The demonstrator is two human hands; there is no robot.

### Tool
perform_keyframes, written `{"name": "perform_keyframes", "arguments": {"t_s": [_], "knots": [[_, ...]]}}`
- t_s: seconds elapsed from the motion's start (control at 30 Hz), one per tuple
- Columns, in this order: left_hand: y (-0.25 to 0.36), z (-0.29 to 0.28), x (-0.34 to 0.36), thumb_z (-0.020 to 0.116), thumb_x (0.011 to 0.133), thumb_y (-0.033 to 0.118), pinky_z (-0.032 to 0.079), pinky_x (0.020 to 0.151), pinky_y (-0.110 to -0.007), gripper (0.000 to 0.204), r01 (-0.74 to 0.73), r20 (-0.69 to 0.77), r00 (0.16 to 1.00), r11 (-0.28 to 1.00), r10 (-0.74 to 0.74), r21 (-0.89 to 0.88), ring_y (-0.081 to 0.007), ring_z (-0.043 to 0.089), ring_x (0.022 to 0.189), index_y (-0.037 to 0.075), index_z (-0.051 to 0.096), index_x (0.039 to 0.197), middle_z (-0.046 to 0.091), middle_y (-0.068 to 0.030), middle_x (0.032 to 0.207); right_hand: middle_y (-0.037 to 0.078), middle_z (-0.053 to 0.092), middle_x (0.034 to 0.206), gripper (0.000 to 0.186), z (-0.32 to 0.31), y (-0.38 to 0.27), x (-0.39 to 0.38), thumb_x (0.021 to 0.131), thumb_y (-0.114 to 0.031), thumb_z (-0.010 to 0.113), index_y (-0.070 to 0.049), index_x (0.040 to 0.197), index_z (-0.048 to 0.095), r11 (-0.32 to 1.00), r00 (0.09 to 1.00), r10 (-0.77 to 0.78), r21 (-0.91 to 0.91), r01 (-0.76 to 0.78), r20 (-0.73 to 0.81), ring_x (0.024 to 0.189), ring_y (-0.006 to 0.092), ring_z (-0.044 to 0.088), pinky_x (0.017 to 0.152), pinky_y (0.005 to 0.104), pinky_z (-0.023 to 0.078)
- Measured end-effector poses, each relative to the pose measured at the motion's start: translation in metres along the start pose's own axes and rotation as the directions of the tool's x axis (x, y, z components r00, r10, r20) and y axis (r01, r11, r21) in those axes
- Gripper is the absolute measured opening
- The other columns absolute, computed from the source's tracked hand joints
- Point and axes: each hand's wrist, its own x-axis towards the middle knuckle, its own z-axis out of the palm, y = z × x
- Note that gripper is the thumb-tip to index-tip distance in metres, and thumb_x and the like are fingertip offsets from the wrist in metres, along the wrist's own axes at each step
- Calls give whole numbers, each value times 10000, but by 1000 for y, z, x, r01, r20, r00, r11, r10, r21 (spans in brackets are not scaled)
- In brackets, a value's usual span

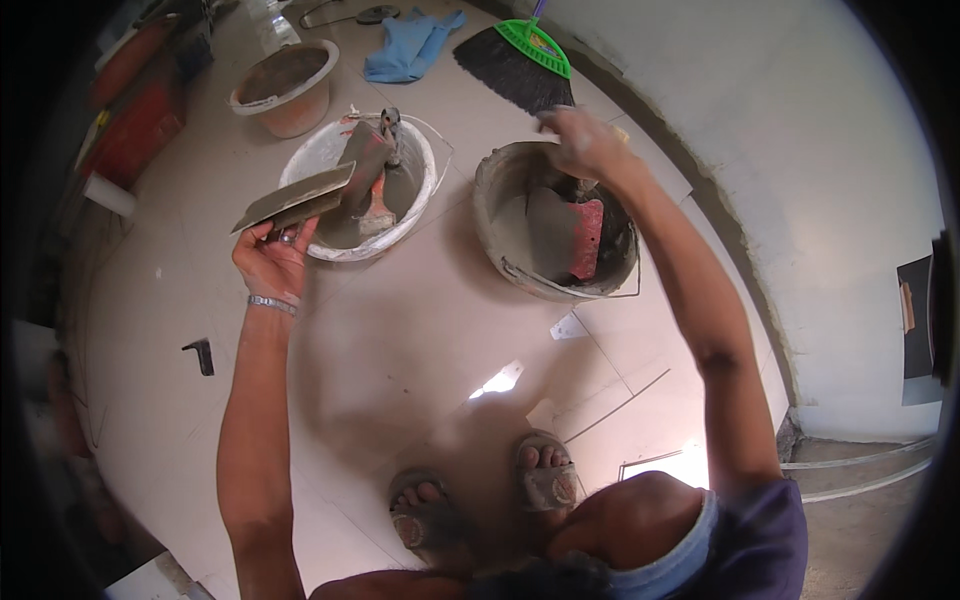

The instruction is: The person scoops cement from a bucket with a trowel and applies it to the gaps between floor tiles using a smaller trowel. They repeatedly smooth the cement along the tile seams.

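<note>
Raised over the near left side of the white bucket [432, 190], my left hand [275, 255] grips flat, cement-smeared plates [300, 195] from below. They look like two thin slabs, one over the other; their exact kind is unclear. In that bucket stand a paintbrush [377, 212] and other cement-coated tools, in grey liquid. My right hand [590, 145] is over the far right rim of the dark bucket [497, 250]; its fingers are blurred, so any hold is hidden. Beneath it, a red-edged, cement-covered tool [587, 240] leans in that bucket with grey mix.
A smaller tub [300, 110] stands behind the white bucket, near a blue cloth [412, 48]. The green-headed broom [515, 65] lies beyond the dark bucket by the wall [790, 180]. A small black angled piece [203, 357] lies left on the tiled floor [400, 340]. My sandaled feet are below.
</note>
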Motion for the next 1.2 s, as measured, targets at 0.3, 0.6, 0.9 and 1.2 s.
{"name": "perform_keyframes", "arguments": {"t_s": [0.3, 0.6, 0.9, 1.2], "knots": [[-2, 5, 4, 521, 819, 60, 530, 1010, -579, 306, -7, 28, 1000, 1000, 7, -7, -345, 580, 1112, -18, 510, 1115, 574, -173, 1204, 151, 691, 990, 319, -33, 3, -58, 789, -246, 716, -15, 1004, 674, 946, 999, -5, -324, 18, 40, 969, 349, 644, 844, 448, 540], [-7, 20, -10, 509, 824, 41, 529, 1016, -581, 254, 24, 14, 1000, 1000, -24, -9, -278, 532, 929, -23, 506, 1070, 559, -150, 1086, 216, 708, 968, 477, 18, -11, -109, 831, -185, 730, 53, 1166, 488, 849, 858, 449, 181, -497, 249, 955, 370, 698, 808, 440, 547], [-5, 19, -6, 472, 849, 44, 513, 1040, -573, 286, 22, 14, 1000, 1000, -22, 8, -332, 557, 1123, -60, 500, 1114, 565, -194, 1182, 99, 697, 883, 255, -62, -28, -117, 886, -54, 705, 53, 1107, 636, 771, 915, 396, 568, -289, -73, 771, 165, 660, 720, 293, 549], [-8, 16, -4, 483, 849, 60, 534, 1022, -544, 303, 36, 76, 996, 998, -40, 60, -328, 571, 1131, -61, 503, 1126, 579, -192, 1185, 129, 676, 817, 196, -80, -8, -121, 903, -80, 648, 51, 1049, 652, 819, 898, 394, 369, -440, 197, 731, 180, 663, 688, 337, 518]]}}
